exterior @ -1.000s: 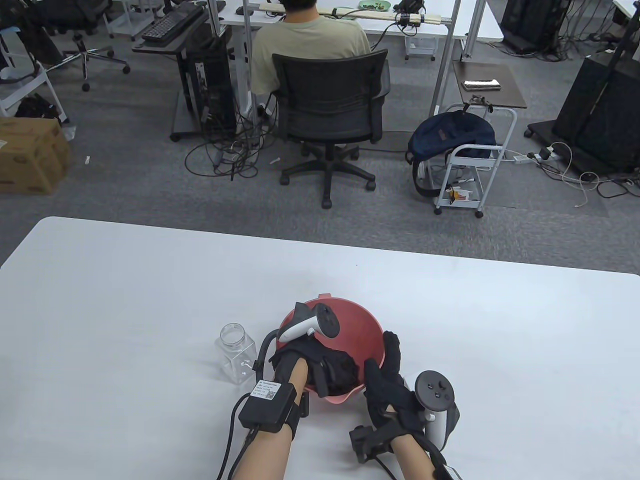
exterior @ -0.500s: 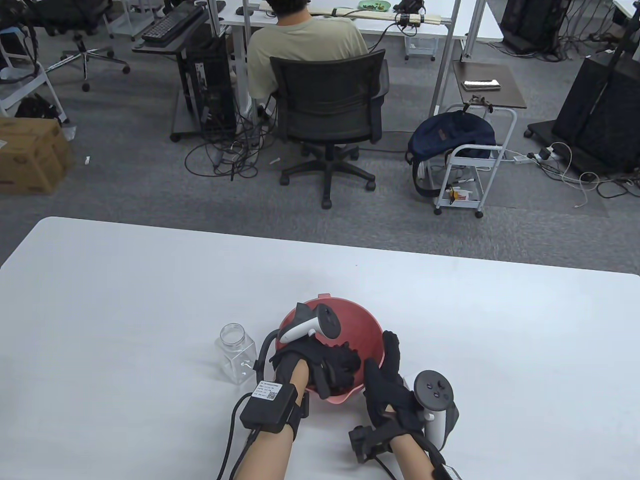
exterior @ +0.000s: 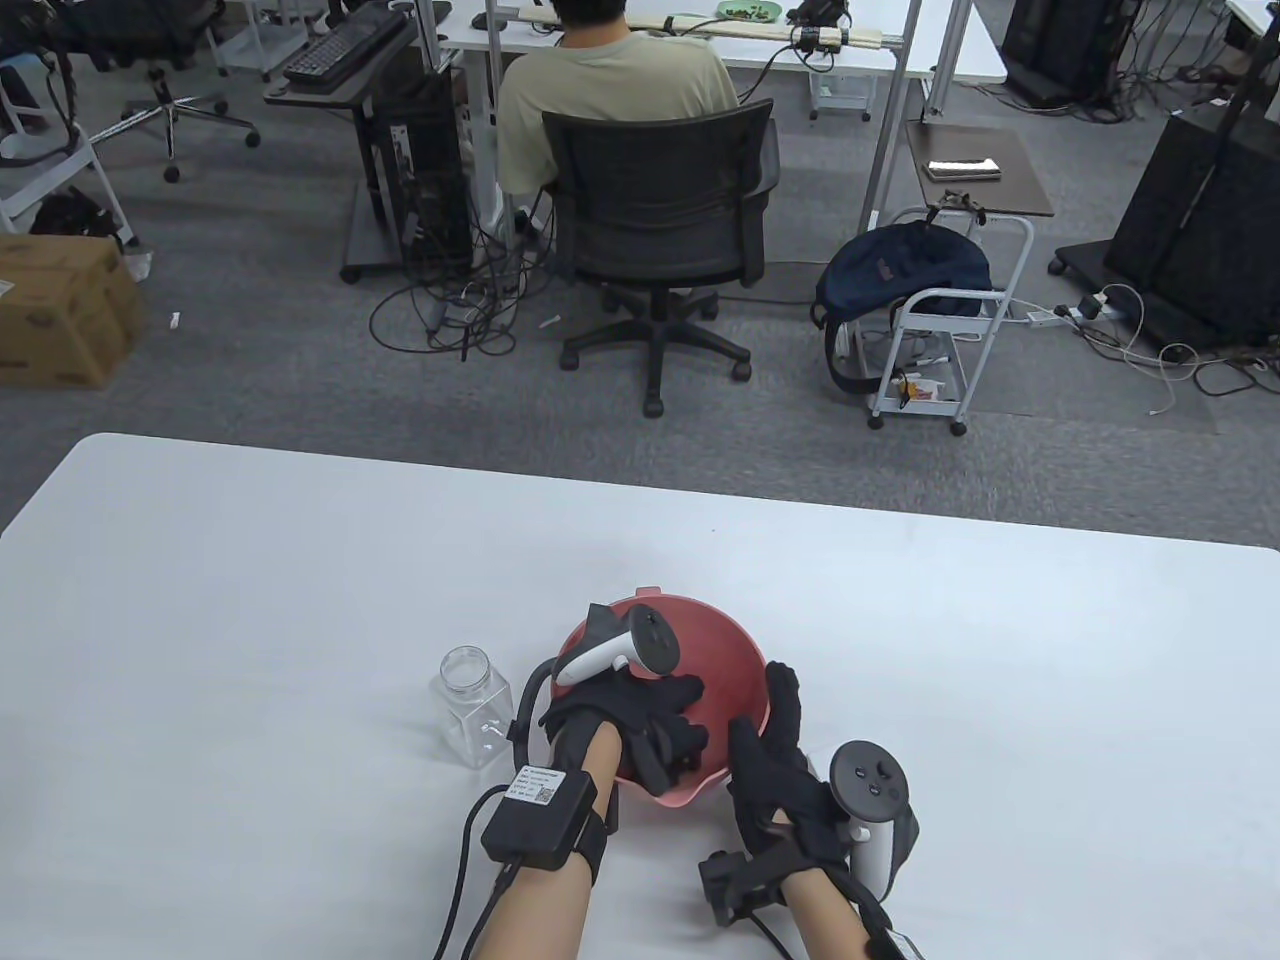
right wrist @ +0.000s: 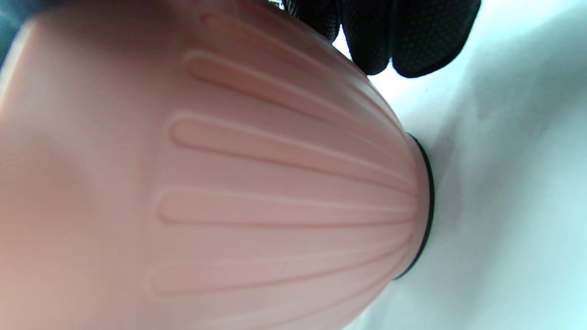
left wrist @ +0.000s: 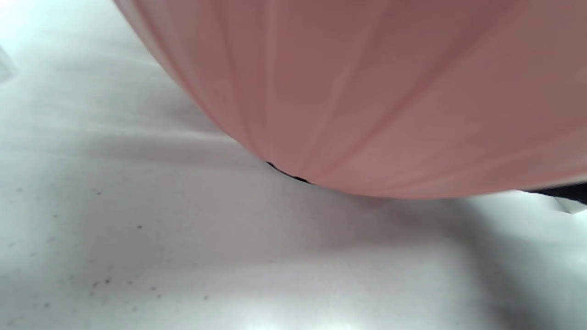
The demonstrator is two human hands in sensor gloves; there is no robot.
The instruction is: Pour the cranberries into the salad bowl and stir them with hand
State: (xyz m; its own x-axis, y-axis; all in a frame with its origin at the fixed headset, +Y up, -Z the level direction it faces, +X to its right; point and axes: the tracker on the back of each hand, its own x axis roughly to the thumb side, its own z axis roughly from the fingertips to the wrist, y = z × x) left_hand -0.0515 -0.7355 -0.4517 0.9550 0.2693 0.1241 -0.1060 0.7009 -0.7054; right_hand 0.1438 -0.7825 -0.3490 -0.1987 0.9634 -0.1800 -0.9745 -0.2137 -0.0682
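I see the ribbed pink plastic salad bowl (exterior: 735, 655) near the white desk's (exterior: 250, 600) front edge; my left hand (exterior: 640, 725) reaches inside it, fingers loosely spread, gripping nothing, while my right hand (exterior: 775, 765) cups its outer wall with straight fingers (right wrist: 412, 41). A clear plastic jar (exterior: 470, 705) stands upright just left

Nothing can be read. The small white label (exterior: 533, 788) on the black box strapped to the left forearm carries a code square and lines of print too small to make out.
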